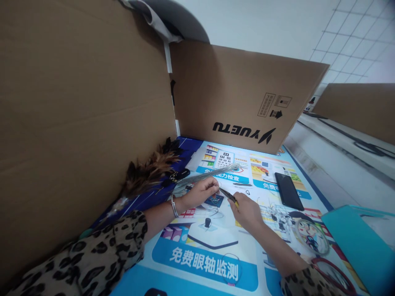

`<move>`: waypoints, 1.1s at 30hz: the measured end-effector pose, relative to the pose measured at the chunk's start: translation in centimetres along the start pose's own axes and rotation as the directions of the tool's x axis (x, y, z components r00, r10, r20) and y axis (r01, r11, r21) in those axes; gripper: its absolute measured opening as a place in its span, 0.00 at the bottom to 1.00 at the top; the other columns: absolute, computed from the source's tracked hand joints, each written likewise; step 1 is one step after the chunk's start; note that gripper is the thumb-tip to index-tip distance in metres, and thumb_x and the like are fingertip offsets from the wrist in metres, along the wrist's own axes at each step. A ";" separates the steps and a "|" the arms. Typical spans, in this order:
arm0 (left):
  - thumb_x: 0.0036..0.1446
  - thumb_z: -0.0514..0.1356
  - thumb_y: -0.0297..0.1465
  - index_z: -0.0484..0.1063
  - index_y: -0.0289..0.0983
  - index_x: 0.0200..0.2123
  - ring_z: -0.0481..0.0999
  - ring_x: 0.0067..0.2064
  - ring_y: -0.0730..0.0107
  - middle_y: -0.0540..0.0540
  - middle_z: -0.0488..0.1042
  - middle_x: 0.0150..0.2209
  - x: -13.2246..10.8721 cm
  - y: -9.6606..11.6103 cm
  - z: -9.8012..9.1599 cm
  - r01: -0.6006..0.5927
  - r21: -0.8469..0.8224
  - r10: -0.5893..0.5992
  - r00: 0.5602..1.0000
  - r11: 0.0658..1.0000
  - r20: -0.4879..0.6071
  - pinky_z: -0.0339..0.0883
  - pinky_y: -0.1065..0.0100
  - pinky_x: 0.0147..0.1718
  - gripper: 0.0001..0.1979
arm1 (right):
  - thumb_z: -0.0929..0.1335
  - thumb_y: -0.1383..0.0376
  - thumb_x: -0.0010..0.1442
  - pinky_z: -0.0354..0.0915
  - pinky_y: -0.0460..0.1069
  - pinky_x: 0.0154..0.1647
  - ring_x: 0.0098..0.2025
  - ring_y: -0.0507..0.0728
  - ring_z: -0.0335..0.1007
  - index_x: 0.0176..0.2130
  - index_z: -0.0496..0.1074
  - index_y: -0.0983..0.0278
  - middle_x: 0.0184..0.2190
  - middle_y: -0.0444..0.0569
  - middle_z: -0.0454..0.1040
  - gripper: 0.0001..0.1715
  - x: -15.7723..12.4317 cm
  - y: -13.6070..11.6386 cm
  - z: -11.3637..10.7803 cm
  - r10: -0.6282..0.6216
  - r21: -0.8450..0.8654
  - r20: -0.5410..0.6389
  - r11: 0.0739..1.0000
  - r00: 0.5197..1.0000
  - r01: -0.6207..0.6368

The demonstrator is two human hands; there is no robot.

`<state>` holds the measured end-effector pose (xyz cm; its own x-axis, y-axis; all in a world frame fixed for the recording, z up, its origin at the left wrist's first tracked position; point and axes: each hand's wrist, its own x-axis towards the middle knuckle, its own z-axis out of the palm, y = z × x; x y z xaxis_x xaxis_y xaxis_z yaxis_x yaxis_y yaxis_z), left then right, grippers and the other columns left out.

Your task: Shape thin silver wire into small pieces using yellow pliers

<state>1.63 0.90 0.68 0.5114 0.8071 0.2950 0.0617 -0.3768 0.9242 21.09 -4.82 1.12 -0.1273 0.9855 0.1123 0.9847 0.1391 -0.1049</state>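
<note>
Yellow-handled pliers (227,195) — diagonal, pointing leftward.

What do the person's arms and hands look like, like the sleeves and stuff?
Both the left sleeve and right sleeve are tan with black leopard spots. The left hand and right hand wear no gloves. A shiny silver bangle circles the left wrist; none shows on the right.

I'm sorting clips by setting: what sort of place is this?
Probably a makeshift indoor worktable: a cardboard panel stands behind a printed cover, and the right hand holds pliers near silvery strands.
</note>
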 end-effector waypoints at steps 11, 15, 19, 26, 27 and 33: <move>0.57 0.50 0.35 0.64 0.34 0.33 0.64 0.30 0.75 0.49 0.66 0.28 0.0 0.2 0.0 -0.007 -0.005 0.007 1.000 1.000 -0.004 0.60 0.71 0.31 0.10 | 0.54 0.53 0.61 0.50 0.45 0.28 0.34 0.53 0.65 0.36 0.62 0.61 0.33 0.46 0.69 0.17 0.0 0.0 0.1 -0.010 0.004 -0.021 1.000 1.000 0.010; 0.57 0.50 0.35 0.65 0.34 0.33 0.65 0.30 0.75 0.49 0.66 0.28 0.0 0.1 0.0 -0.005 -0.004 0.005 1.000 1.000 -0.001 0.60 0.71 0.31 0.10 | 0.54 0.53 0.61 0.50 0.45 0.29 0.35 0.53 0.65 0.36 0.62 0.61 0.33 0.46 0.69 0.17 0.0 0.0 0.1 -0.010 0.007 -0.020 1.000 1.000 0.010; 0.57 0.51 0.34 0.65 0.34 0.33 0.65 0.30 0.75 0.49 0.67 0.28 0.0 0.2 -0.1 -0.009 0.003 0.009 1.000 1.000 -0.002 0.60 0.72 0.31 0.09 | 0.54 0.53 0.61 0.50 0.45 0.29 0.35 0.53 0.65 0.36 0.63 0.61 0.33 0.46 0.69 0.17 0.0 0.0 0.1 -0.008 0.002 -0.024 1.000 1.000 0.008; 0.58 0.50 0.33 0.65 0.34 0.33 0.65 0.30 0.75 0.49 0.67 0.29 -0.1 0.2 -0.1 -0.005 0.016 0.005 1.000 1.000 -0.003 0.60 0.72 0.31 0.09 | 0.54 0.53 0.61 0.50 0.46 0.28 0.35 0.53 0.65 0.37 0.62 0.61 0.33 0.46 0.68 0.18 -0.1 0.0 0.1 -0.018 -0.014 -0.022 1.000 1.000 0.017; 0.58 0.50 0.33 0.64 0.34 0.33 0.65 0.30 0.75 0.49 0.67 0.29 -0.1 0.2 -0.1 -0.005 0.019 0.005 1.000 1.000 -0.001 0.60 0.72 0.31 0.08 | 0.54 0.53 0.61 0.50 0.46 0.28 0.35 0.53 0.65 0.37 0.62 0.61 0.33 0.46 0.68 0.18 -0.1 0.0 0.1 -0.020 -0.015 -0.024 1.000 1.000 0.019; 0.57 0.50 0.33 0.64 0.34 0.32 0.65 0.30 0.75 0.49 0.66 0.28 0.0 0.2 -0.1 -0.003 0.020 0.003 1.000 1.000 0.010 0.60 0.72 0.30 0.09 | 0.53 0.52 0.61 0.50 0.46 0.28 0.35 0.53 0.65 0.37 0.63 0.61 0.33 0.47 0.69 0.19 -0.1 0.0 0.1 -0.020 -0.028 -0.019 0.999 1.000 0.020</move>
<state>1.50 0.88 0.87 0.5200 0.8014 0.2955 0.0775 -0.3888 0.9181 21.07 -4.90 0.97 -0.1451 0.9804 0.1336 0.9849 0.1560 -0.0751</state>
